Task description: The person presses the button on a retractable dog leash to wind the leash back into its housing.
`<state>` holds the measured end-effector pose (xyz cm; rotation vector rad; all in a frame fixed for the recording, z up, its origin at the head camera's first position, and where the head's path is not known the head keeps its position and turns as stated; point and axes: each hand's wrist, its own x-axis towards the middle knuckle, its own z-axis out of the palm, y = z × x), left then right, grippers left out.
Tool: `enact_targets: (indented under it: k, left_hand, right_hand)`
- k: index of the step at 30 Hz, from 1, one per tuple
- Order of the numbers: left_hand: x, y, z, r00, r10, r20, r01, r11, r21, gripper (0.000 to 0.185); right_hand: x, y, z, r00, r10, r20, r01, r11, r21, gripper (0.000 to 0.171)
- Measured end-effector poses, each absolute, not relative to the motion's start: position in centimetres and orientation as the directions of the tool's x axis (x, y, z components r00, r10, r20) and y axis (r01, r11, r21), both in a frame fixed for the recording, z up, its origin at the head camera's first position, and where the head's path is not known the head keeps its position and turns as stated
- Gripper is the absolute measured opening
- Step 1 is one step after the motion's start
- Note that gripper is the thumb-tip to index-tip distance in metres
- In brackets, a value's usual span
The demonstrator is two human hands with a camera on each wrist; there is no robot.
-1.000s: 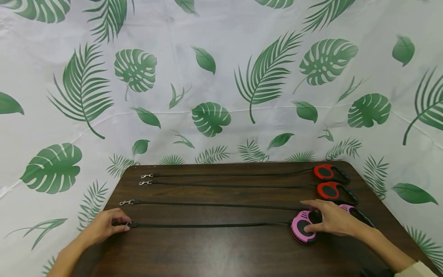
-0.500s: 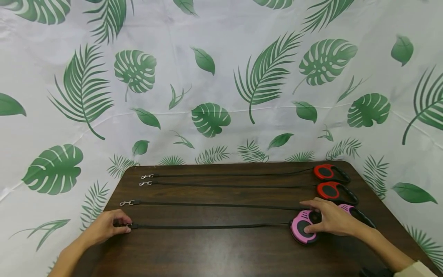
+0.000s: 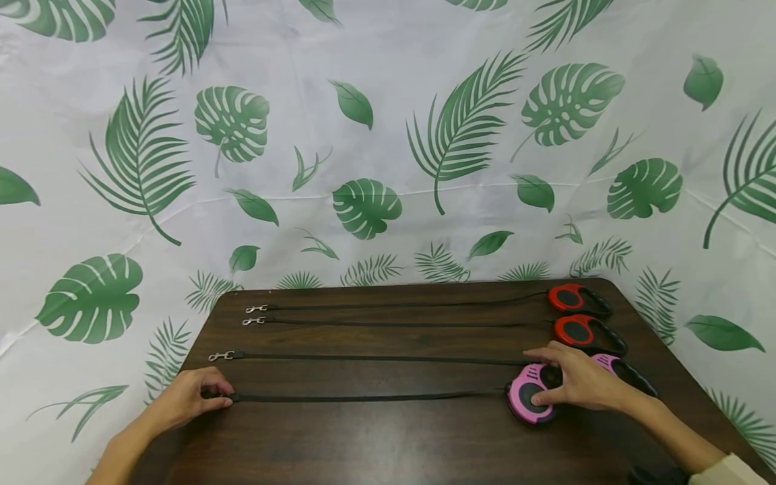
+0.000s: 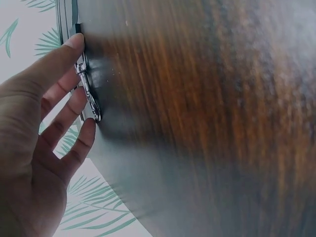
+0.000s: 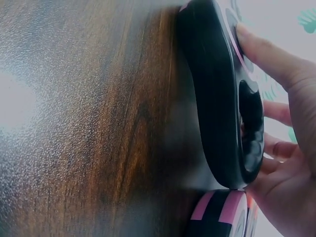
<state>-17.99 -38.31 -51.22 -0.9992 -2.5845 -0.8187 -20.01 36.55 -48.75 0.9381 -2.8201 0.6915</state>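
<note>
Nearest the front of the brown table lies a pink and black retractable dog leash (image 3: 521, 405), its black strap (image 3: 364, 399) drawn out straight to the left. My right hand (image 3: 578, 380) holds the leash case, the thumb on its round dark centre; the right wrist view shows the other fingers behind the black handle (image 5: 217, 98). At the strap's far end my left hand (image 3: 186, 402) pinches it between thumb and finger. Beside these fingers, the left wrist view shows the metal snap hook (image 4: 91, 96); in the head view the hand mostly hides it.
A second pink leash (image 3: 630, 376), partly behind my right hand, and two red leashes, one farther back (image 3: 568, 297) and one nearer (image 3: 573, 330), lie along the right side. Their straps run left to snap hooks (image 3: 221, 356). Behind the table (image 3: 388, 444) hangs a leaf-patterned cloth (image 3: 388, 121).
</note>
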Motion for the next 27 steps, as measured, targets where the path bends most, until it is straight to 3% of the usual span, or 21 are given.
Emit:
enact_targets:
  k: [6,14,20,27]
  left_hand:
    - [-18.26,-38.37,-50.95,-0.693,0.577,0.432,0.717,0.616,0.327,0.018]
    - [-18.2,-38.03,-50.77,-0.721,0.559,0.41,0.683,0.674,0.282,0.019]
    - [-17.92,-37.9,-51.04,-0.777,0.493,0.39,0.623,0.693,0.364,0.025]
    - [-18.01,-38.22,-50.76,-0.848,0.455,0.272,0.528,0.675,0.516,0.02]
  right_hand:
    - [-20.03,36.4,-48.74,-0.805,-0.547,0.23,-0.588,0.685,-0.43,0.077]
    - [-20.09,36.38,-48.7,-0.806,-0.541,0.241,-0.586,0.669,-0.457,0.073]
    - [-20.29,36.54,-48.82,-0.82,-0.523,0.234,-0.565,0.669,-0.483,0.066]
    - [-20.38,36.91,-48.37,-0.851,-0.512,0.121,-0.485,0.675,-0.556,0.063]
